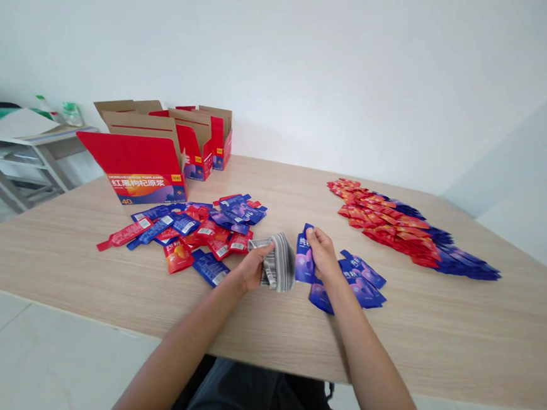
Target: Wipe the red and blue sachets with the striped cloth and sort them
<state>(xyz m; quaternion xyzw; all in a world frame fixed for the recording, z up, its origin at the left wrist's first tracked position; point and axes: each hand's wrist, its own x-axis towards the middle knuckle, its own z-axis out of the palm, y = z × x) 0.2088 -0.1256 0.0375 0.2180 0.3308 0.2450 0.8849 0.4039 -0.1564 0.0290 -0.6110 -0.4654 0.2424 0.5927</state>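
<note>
My left hand [254, 266] grips a thick stack of sachets [278, 263], seen from their silvery backs and edges. My right hand [321, 248] pinches a single blue sachet [303, 257] right beside that stack. Just to the right of my right hand lie a few blue sachets [362, 280] fanned out on the wooden table [69, 259]. To the left of my hands spreads a loose heap of red and blue sachets [194, 227].
A long overlapping row of red and blue sachets [408, 229] runs along the table's right side. Three open red cardboard boxes [140, 168] stand at the far left of the table. A grey shelf unit [19, 162] stands by the wall on the left.
</note>
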